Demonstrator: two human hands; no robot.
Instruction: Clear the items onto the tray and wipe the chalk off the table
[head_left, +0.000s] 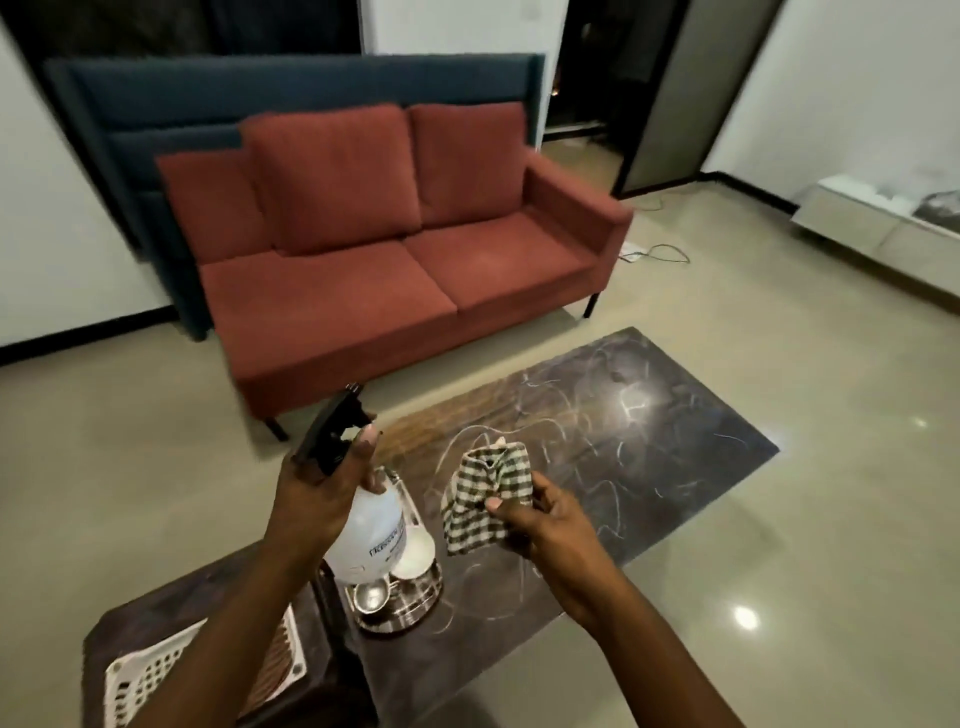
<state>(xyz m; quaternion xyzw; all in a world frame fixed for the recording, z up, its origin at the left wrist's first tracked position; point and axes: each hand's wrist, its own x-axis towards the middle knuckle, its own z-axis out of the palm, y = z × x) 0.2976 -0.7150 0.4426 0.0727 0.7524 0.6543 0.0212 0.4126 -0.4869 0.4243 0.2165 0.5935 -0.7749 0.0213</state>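
My left hand (317, 488) grips the neck of a white spray bottle (371, 540) with a black trigger head, held above the near part of the dark marble table (675, 467). My right hand (540, 519) pinches a crumpled green-and-white checked cloth (483, 493) just above the tabletop. White chalk scribbles (597, 415) cover much of the table. Under the bottle a metal tray (421, 603) holds a white bowl (415, 556) and a small metal cup (371, 597).
A perforated white mat (156, 670) lies at the table's near left corner. A red sofa (395, 270) stands beyond the table, with a dark blue one behind it. Cables (660, 252) lie on the floor to its right. A low cabinet (878, 228) runs along the right wall.
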